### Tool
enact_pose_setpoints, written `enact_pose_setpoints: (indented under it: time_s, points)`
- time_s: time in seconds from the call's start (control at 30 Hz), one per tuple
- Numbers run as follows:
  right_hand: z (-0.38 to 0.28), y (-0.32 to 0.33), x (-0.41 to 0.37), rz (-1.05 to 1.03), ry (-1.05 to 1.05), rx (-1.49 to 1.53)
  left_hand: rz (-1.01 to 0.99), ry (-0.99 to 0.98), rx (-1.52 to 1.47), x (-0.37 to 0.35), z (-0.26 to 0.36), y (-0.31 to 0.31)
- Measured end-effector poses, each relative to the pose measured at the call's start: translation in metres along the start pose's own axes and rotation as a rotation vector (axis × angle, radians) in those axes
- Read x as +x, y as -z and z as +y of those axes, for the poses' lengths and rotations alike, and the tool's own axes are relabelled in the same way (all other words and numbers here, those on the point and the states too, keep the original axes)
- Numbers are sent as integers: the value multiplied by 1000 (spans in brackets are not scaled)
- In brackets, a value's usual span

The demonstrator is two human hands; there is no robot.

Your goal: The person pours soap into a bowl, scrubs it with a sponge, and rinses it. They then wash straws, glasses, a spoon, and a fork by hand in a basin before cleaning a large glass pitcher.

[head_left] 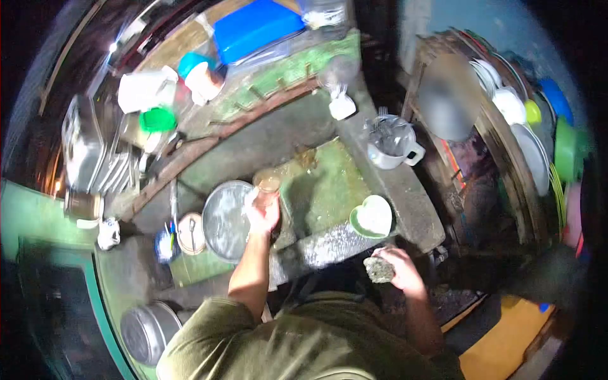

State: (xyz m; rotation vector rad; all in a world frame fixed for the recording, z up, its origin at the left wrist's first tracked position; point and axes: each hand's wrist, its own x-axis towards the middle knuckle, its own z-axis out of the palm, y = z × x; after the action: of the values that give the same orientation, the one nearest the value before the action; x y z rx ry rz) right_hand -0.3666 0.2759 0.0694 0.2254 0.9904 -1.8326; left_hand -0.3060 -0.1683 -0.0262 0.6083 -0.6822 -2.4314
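Over the right rim of a round metal basin (223,218), my left hand (263,214) has its fingers wrapped round a clear cup (268,180). Cloudy liquid shows in the basin. My right hand (400,267) grips a greyish, rough scrubber (379,270) near the front edge of the sink. Just above that hand, a green heart-shaped bowl (372,217) with a white inside sits on the wet ledge (323,248).
A white pot (392,151) holding utensils stands on the concrete ledge at the right. Left of the basin lie a round lidded container (190,233) and a blue item (165,246). A rack (506,164) of plates stands far right; a large pot (149,334) is at lower left.
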Motion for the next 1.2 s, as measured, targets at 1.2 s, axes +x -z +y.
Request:
enact_pose_setpoints:
  time_s: [1.2]
  points:
    - [-49, -193, 68, -555, 1314, -1711, -121, 291, -20, -133, 45, -122]
